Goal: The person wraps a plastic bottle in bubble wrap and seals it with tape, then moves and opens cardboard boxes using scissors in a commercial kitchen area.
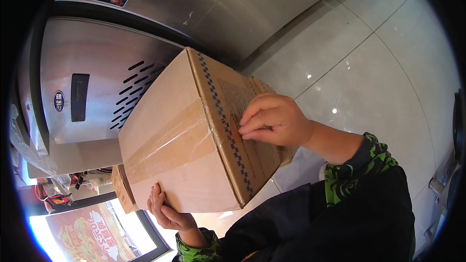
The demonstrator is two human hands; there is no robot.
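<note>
A taped cardboard box [174, 174] is tilted in front of me, with a broad strip of clear packing tape [174, 138] running along its plain face and folding over the edge. The printed side [218, 91] bears a dark checkered band and writing. My right hand [278, 120] is at that side, thumb and fingertips drawn together where the tape ends; whether tape is between them is hidden. Against the plain face, near its lower left edge, my left hand [167, 211] rests with its fingers laid on the cardboard, steadying the box. What supports the box is out of sight.
Stainless-steel appliance panels [218, 3] stand beyond the box, one with vent slots [133, 91] and a dark display [80, 97]. Another cardboard box [123, 189] is behind at the left, near a bright poster [91, 233]. Glossy tiled floor [364, 80] stretches to the right.
</note>
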